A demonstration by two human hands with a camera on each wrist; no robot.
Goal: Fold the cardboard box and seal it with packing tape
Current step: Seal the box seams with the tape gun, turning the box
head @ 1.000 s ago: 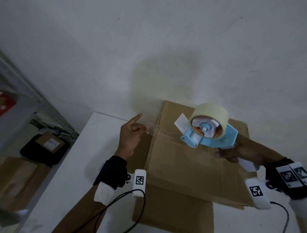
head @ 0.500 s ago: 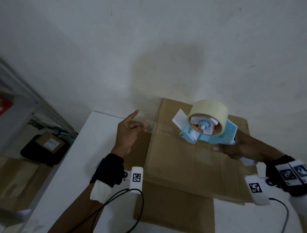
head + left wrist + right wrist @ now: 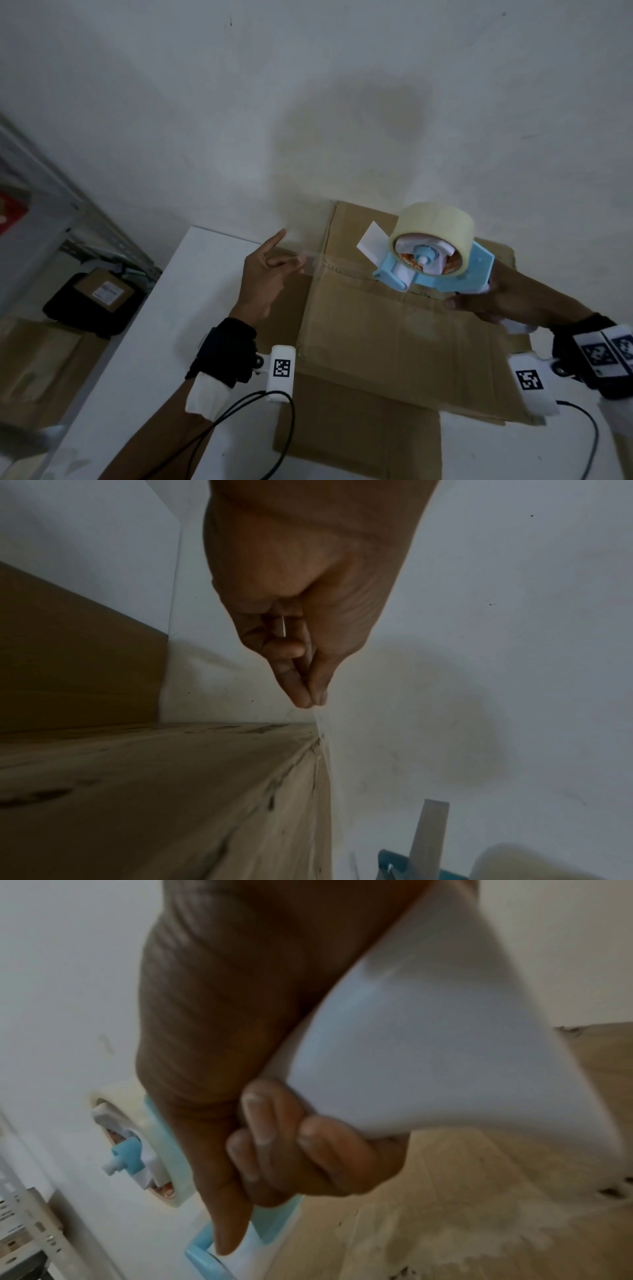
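The cardboard box [image 3: 394,329] lies on the white table [image 3: 164,308], pushed against the pale plaster wall [image 3: 308,102]. Its surface is brown, matte and creased, with scuffed, flaking patches seen close in the right wrist view. One flap [image 3: 356,425] lies flat toward me.

My right hand [image 3: 486,301] grips the white handle [image 3: 445,1042] of the tape dispenser [image 3: 442,270], a light blue plastic frame carrying a round, cream-coloured roll of tape [image 3: 433,222]. All fingers [image 3: 260,1123] are curled tight round the handle. The dispenser hangs above the box's far part, near the wall.

My left hand [image 3: 263,274] is raised over the box's left edge. Thumb and middle finger are pressed together on the free end of a clear strip of tape [image 3: 329,265], which stretches from there to the dispenser. The index finger points straight out, apart from the pinch.

The left wrist view shows the pinch closely: fingertips [image 3: 308,696] closed, the thin film [image 3: 323,750] running edge-on down toward the dispenser. Only the head view shows the grey metal shelving [image 3: 68,212] at left, with a black bag [image 3: 92,301] and a labelled parcel [image 3: 104,289] on it, low beside the table.
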